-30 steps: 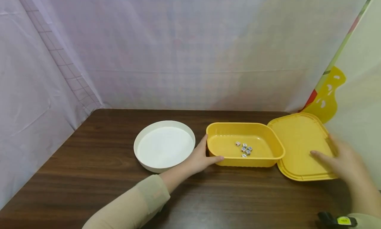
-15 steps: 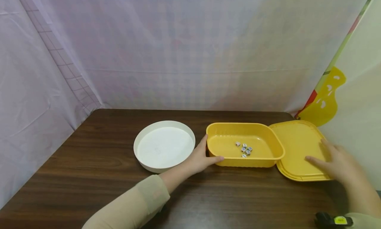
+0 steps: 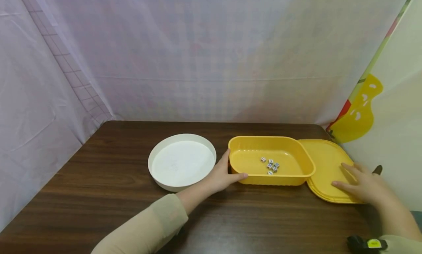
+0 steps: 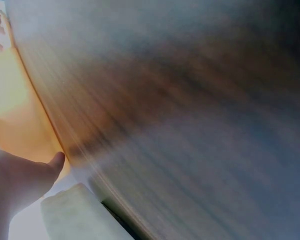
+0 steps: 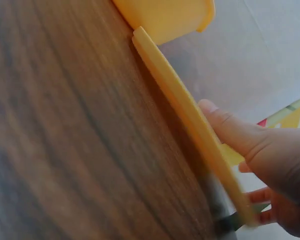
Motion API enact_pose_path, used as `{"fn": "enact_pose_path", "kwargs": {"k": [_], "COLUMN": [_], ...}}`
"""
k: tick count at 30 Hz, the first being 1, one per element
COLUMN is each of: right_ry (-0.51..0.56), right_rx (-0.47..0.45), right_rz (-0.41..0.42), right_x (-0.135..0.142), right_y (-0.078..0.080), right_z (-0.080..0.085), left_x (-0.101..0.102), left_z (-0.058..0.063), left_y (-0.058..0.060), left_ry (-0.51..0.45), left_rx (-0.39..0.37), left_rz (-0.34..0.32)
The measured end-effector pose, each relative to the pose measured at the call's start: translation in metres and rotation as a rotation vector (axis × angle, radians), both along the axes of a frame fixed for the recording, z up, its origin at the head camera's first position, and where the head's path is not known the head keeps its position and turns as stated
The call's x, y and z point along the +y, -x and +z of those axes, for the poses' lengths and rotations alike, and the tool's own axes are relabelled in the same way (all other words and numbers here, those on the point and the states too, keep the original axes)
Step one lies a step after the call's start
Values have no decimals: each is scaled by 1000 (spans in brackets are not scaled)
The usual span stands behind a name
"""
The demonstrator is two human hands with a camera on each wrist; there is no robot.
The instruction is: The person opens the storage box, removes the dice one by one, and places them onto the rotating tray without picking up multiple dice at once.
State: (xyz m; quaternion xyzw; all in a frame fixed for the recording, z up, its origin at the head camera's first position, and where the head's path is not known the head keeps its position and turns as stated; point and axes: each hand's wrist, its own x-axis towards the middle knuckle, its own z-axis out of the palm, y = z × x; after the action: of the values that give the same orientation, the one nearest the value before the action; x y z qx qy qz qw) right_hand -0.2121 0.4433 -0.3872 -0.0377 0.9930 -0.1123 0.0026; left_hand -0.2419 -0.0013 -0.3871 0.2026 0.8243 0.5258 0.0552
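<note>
A yellow plastic container (image 3: 296,180) stands on the table with several small white dice (image 3: 270,166) lying inside. My left hand (image 3: 222,175) steadies its left end, thumb on the front rim and fingers behind the left wall. To the right lies the yellow lid (image 3: 324,169), its left edge beside the container. My right hand (image 3: 366,184) rests on the lid's right part with thumb and fingers spread over its top. In the right wrist view the lid (image 5: 182,107) looks slightly tilted, with a dark gap under it. A round white tray (image 3: 182,162) sits left of the container.
The dark wooden table (image 3: 250,224) has its right edge close to my right hand. White curtains (image 3: 211,63) hang behind and at the left. A small dark object (image 3: 377,169) shows just past my right hand. A yellow printed shape (image 3: 357,118) is on the right curtain.
The lid has come down flatter at the right of the container. My right hand has moved left and lower with it, fingers now over its top. My left hand stays put.
</note>
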Motion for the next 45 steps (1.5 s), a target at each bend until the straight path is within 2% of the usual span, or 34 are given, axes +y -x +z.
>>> {"fn": "enact_pose_path", "kwargs": {"k": [5,10,15,20,29,38,45], "right_ry": [15,25,12,4,-8,9,47], "right_rx": [-27,-56,-64,-49,-7,49,175], "right_rz": [47,44,35,34,36,37,58], "right_x": [-1,-4,-7,-9,-10,-17,-25], "right_y": [1,3,3,4,5,4,2], "right_z": [-7,-8,-7,-5,-5,4,14], "left_x": [0,-2,-4,-5,-3,-7,-17], "left_z": [1,5,6,7,19,29,35], "left_y": [0,0,3,4,-3,-7,-5], "left_ry": [19,81,133,146,249,469,467], "left_rx": [2,10,71,105,125,178,233], "left_rz": [5,9,-5,-23,-20,17,18]}}
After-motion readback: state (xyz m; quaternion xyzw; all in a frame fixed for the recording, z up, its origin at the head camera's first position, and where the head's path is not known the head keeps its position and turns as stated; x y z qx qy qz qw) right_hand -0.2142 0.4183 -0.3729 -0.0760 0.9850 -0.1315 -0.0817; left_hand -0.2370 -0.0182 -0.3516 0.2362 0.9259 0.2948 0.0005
